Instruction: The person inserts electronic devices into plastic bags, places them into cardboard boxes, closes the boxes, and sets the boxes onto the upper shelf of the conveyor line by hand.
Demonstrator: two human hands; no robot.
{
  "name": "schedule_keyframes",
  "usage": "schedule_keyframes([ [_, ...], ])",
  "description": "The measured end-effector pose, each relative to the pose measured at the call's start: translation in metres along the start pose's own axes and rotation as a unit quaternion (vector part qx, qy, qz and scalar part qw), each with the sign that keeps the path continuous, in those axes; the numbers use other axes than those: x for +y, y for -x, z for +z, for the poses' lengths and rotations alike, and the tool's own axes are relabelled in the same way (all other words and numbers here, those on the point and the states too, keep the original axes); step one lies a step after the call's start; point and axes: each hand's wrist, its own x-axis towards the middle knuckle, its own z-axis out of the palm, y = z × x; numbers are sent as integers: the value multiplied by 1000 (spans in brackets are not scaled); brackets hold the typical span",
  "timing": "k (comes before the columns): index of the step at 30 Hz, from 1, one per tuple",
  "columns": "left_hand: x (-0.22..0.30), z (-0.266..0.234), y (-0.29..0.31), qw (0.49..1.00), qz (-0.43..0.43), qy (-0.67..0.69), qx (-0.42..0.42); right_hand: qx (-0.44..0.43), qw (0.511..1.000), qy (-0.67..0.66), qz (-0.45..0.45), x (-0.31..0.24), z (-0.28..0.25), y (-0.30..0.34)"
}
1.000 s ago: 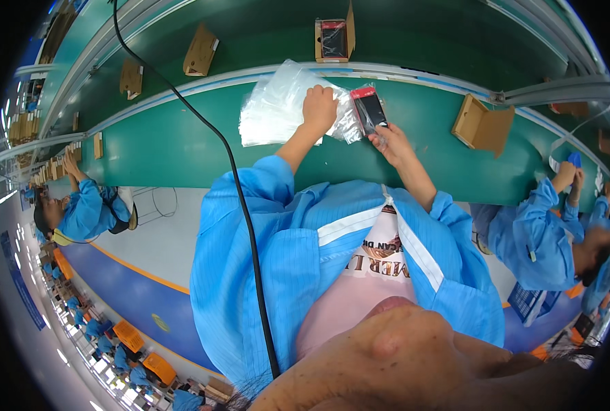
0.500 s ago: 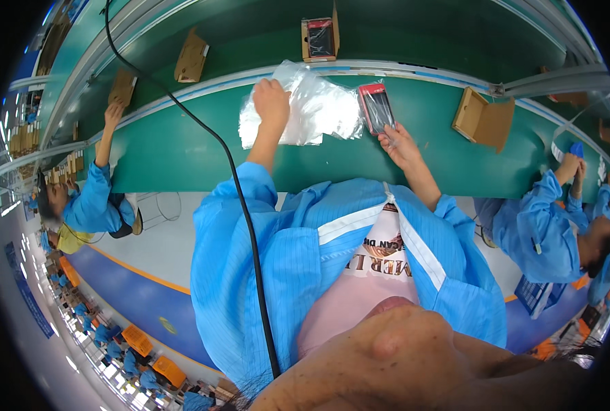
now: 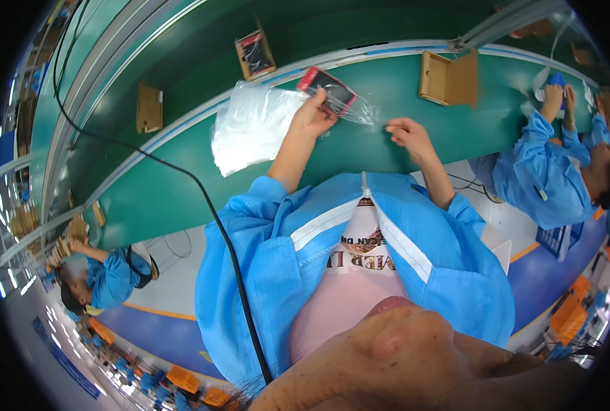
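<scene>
A flat red-and-black rectangular item [image 3: 338,90] in a clear plastic bag [image 3: 365,114] is held above the green bench, tilted, by my left hand [image 3: 308,120]. That hand's fingers and thumb are closed on its near-left side. The bag's loose end trails to the right. Close to that loose end is my right hand [image 3: 412,142], thumb and fingers drawn together in a pinch; whether a bit of film is between them is too small to tell. A fanned pile of clear plastic bags [image 3: 253,127] lies on the bench beside my left forearm.
On the far ledge stands an open cardboard box [image 3: 271,60] holding a red-and-black item. Another open box [image 3: 434,77] is at the right, and a third [image 3: 149,109] at the left. A black cable [image 3: 206,200] crosses the view. Co-workers in blue sit at both sides.
The bagged item has passed from my right hand to my left, which has come off the bag pile. My right hand is now by the bag's loose end. The whole view has turned somewhat.
</scene>
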Motion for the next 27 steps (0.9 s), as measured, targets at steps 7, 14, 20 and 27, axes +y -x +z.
schedule_keyframes([
  [7,2,58,26,895,373,-245,16,577,648,356,-347,2,-128,-19],
  [14,-18,115,11,495,673,-549,29,370,722,505,-294,7,-52,-58],
  [20,-59,52,-8,505,559,-658,1,306,771,422,-366,7,38,-40],
  [27,-53,53,-11,508,418,-733,174,258,801,437,-318,4,45,-34],
])
